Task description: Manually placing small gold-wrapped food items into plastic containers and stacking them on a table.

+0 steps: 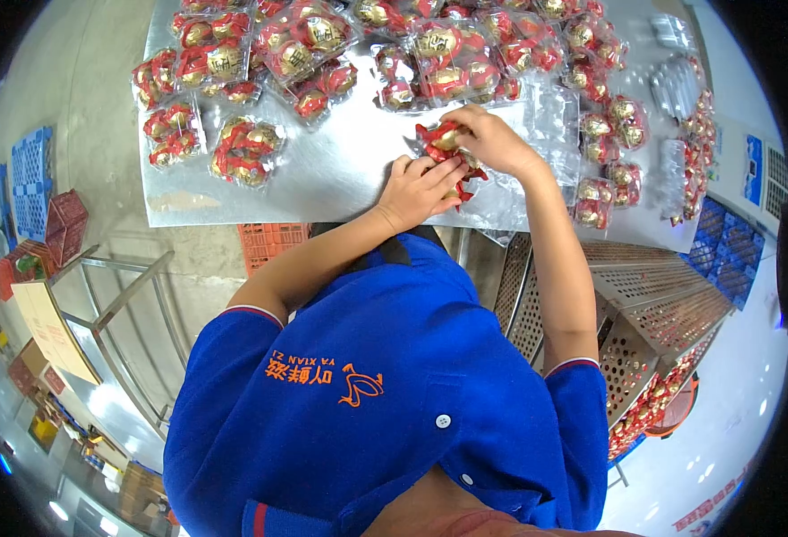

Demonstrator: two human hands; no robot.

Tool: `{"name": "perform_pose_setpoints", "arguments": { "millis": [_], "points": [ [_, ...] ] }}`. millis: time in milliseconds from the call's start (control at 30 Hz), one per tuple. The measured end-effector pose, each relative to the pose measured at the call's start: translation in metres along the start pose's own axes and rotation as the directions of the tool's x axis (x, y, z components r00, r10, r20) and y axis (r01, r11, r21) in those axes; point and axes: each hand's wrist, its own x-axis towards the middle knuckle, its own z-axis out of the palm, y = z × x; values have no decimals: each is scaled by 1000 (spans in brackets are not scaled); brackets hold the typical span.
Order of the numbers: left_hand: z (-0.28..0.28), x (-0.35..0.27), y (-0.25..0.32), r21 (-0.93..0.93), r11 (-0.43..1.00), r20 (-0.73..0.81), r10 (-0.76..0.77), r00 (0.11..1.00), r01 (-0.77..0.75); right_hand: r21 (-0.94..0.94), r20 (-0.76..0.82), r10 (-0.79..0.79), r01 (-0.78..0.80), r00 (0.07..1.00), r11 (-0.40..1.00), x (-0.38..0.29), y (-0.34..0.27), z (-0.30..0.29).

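Note:
My right hand (492,139) grips a red-and-gold foil-wrapped piece (445,139) at the near part of the metal table (326,161). Just below it, my left hand (422,189) lies over more red-and-gold wrapped pieces (463,190), its fingers curled across them. The fingers hide much of these pieces, and I cannot tell whether a tray lies under them. Beyond my hands stands a clear plastic pack (449,60) filled with wrapped pieces. To the right of my right wrist lie empty clear plastic trays (553,114).
Filled packs (216,50) cover the table's far left, and another pack (246,151) sits nearer. At the right are smaller packs (595,201), stacked clear trays (674,87) and loose wrapped pieces (694,168). A perforated metal bin (649,282) and a red crate (269,243) stand below the near edge.

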Motion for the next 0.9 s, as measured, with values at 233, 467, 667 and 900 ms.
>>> {"name": "perform_pose_setpoints", "arguments": {
  "millis": [233, 467, 667, 900],
  "points": [
    [1, -1, -1, -33, 999, -2, 8, 1000, -8, 86, 47, 83, -86, 995, 992, 8, 3, -21],
    [4, -1, -3, -47, 998, -16, 43, 999, -44, -310, 281, 105, -14, 954, 951, 32, -9, 0],
    [4, -3, -3, -48, 998, -22, 33, 999, -34, -162, 166, 0, 28, 986, 986, 18, -3, 11],
    [7, -3, -4, -93, 995, -51, 26, 998, -30, -515, -107, -38, -22, 994, 857, 1, -27, 50]
  ]
}}
